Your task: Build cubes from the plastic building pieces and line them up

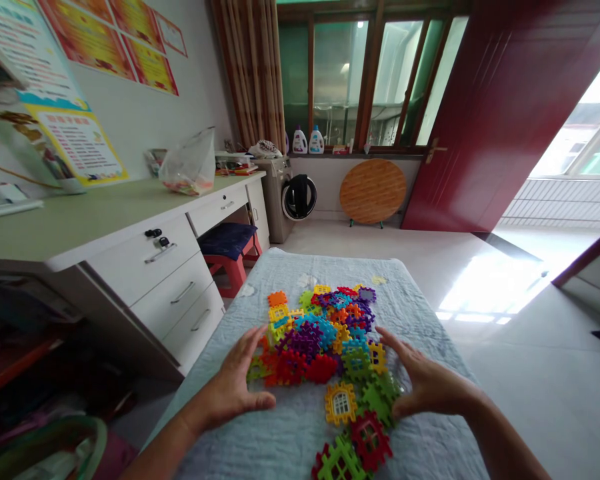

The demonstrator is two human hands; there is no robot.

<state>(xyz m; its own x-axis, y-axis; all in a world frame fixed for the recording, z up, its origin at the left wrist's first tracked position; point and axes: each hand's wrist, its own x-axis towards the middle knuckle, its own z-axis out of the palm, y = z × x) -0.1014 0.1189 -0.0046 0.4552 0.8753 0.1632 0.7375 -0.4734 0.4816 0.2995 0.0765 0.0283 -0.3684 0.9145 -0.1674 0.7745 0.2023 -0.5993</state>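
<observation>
Colourful interlocking plastic pieces lie in a loose pile on a cloth-covered table. My left hand is at the pile's left edge, fingers spread, beside orange and green pieces. On the right side, my right hand is held open with its thumb close to the green pieces. A yellow window-shaped piece lies nearer to me, between the hands. Close by are a dark red piece and a green one at the front. Neither hand holds anything.
A desk with drawers runs along the left, bearing a plastic bag. Beyond the table are a stool, a washing machine and a round wooden tabletop. A red door stands at the right.
</observation>
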